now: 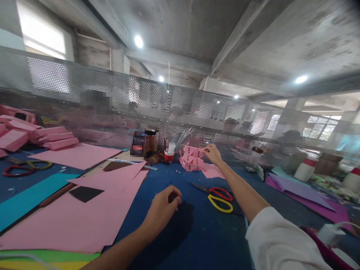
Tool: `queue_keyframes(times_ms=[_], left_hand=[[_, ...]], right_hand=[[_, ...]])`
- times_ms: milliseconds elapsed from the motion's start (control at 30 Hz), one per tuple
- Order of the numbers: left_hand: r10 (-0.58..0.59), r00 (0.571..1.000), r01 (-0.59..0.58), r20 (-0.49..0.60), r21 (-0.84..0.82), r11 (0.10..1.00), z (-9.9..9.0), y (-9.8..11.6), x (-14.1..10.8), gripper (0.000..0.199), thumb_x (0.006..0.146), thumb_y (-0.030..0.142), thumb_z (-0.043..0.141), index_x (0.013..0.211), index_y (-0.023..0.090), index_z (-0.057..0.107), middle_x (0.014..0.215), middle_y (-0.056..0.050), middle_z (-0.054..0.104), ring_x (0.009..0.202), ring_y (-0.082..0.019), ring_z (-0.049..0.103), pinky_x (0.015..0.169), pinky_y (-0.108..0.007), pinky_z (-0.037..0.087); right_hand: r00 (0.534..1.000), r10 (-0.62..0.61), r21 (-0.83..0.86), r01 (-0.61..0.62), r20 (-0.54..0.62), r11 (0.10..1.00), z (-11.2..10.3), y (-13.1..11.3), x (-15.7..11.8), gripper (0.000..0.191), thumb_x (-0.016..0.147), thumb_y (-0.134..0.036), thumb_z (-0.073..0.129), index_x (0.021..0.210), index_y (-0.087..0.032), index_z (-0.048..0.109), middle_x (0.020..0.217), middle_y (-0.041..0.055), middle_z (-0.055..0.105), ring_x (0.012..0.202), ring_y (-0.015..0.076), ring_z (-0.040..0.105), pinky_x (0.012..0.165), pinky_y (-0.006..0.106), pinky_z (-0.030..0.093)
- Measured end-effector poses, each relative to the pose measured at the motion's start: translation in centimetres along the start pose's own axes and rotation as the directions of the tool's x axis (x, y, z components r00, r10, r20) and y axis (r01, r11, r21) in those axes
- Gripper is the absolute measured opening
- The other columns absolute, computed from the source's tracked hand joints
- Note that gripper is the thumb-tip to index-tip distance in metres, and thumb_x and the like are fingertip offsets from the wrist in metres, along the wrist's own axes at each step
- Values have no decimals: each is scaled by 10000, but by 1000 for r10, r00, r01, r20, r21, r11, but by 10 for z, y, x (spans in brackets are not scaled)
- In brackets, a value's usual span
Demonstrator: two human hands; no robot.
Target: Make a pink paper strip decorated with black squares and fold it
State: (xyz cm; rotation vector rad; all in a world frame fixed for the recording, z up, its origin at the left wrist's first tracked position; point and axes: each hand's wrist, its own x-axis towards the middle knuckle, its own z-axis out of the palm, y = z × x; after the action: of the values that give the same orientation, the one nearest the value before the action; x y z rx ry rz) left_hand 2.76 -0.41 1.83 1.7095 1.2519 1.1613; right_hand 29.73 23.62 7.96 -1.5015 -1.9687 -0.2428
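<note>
My right hand (213,153) reaches to the back of the blue table (208,232), its fingers pinched at the right edge of a pink paper construction (192,157) with rows of black dots. Over the middle of the table hangs my left hand (165,202), fingers curled and bent together; whatever may be between the fingertips is too small to make out. Scissors (221,200) with a red and a yellow handle lie between my left hand and my right forearm. A pink paper piece (213,171) lies beside the dotted construction.
Large pink sheets (92,221) and a turquoise sheet (36,195) cover the left side. Folded pink pieces (59,137) and more scissors (19,168) lie farther left. A red-and-white cup (168,155) stands near the mesh screen (120,112). Purple sheets (303,191) lie right.
</note>
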Motion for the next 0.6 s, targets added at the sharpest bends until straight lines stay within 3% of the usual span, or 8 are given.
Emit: queue_keyframes(times_ms=[600], left_hand=[[56, 998, -51, -35, 118, 992, -2, 0, -2, 137, 779, 192, 497, 813, 220, 627, 715, 9, 658, 664, -162, 608, 614, -261, 408]], right_hand=[[1000, 5, -5, -5, 30, 1000, 3, -4, -5, 312, 951, -328, 577, 1220, -171, 574, 1229, 93, 592, 1024, 217, 620, 861, 422, 539]])
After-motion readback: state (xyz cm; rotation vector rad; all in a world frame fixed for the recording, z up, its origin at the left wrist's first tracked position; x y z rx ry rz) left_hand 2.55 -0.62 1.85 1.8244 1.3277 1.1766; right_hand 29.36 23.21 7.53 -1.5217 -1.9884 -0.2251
